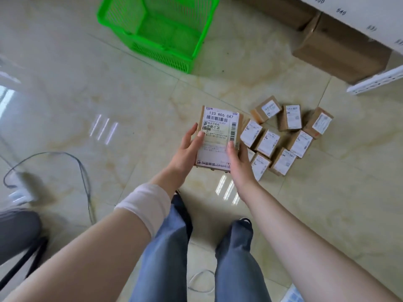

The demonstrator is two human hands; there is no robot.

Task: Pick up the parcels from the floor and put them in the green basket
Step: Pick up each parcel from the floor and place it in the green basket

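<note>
Parcel (218, 136) with a big white shipping label sits in both hands in the head view, held above the floor (109, 94), label face up. It is a flat brown cardboard box. The label covers nearly the whole top and carries barcodes and the code "133 R06 0A7" in large print.

The left hand (185, 149) grips its left edge, with the fingers (192, 131) laid along the side and the thumb pressed on the label. The right hand (238, 164) grips the lower right corner with its thumb on top; its other fingers go round the edge, out of sight. Both sets of fingers are clamped on the parcel.

Farther away and to the left, the green basket (205, 29) stands on the floor, well apart from the hands. Its mesh bottom shows bare green all across.

Just to the right of the held box, a cluster of small parcels (283, 136) lies on the floor. They are brown cartons packed close together, each with a white label turned upward. The nearest ones are partly hidden behind the right hand.

Two large cardboard boxes (340, 51) sit under a white shelf (359, 12) at upper right. A dark cable (82, 171) loops over the tiles on the left. A white band (146, 203) wraps the left forearm above blue jeans (161, 247).
</note>
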